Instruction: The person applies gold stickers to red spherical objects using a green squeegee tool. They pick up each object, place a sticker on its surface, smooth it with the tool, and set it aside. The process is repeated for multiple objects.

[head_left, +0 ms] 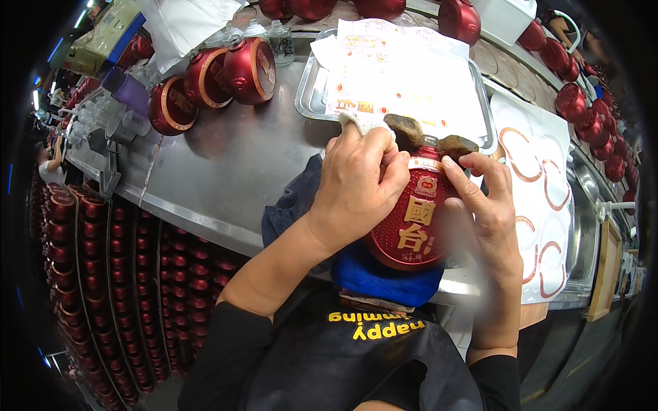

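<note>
A red, round-bodied bottle with raised gold characters lies tilted on a blue towel in front of me, its clear neck pointing away. Around its shoulder runs a narrow pale label strip. My left hand is closed, a white cloth bunched in its fingers, and its thumb and fingertips press the strip's left end. At the strip's right end, my right hand steadies the bottle with its index fingertip and thumb, other fingers bent. Two brown, rough blocks flank the neck.
Behind the bottle, printed label sheets lie on a metal tray. Curved red-gold strips rest on white paper at right. Three red bottles stand at the back left of the metal table. A dark cloth lies beside my left forearm.
</note>
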Motion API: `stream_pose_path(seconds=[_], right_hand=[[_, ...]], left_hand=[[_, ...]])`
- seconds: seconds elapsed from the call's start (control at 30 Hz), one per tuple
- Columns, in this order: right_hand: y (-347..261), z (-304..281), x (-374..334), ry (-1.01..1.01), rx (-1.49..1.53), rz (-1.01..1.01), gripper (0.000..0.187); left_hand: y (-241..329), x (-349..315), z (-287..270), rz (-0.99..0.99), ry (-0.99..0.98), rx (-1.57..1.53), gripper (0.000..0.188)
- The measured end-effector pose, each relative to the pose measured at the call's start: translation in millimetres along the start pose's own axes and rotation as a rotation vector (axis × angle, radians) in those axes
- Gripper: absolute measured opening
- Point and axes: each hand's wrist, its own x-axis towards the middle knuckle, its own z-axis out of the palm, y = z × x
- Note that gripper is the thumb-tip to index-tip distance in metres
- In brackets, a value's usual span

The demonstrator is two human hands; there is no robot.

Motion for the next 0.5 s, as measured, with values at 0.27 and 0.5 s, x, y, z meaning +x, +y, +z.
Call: stream_pose_path(seconds=[0.27, 0.5], right_hand=[[-1.4, -0.2, 3.7, -0.013, -0.027, -0.017, 0.037], [-0.8, -1.9, 3.8, -0.004, -0.011, -0.014, 0.035]], left_hand=[[1.4, 1.4, -0.1, -0.027, 0.002, -0.028, 0.017], [-0.8, 1.5, -0.3, -0.021, -0.002, -0.017, 0.018]])
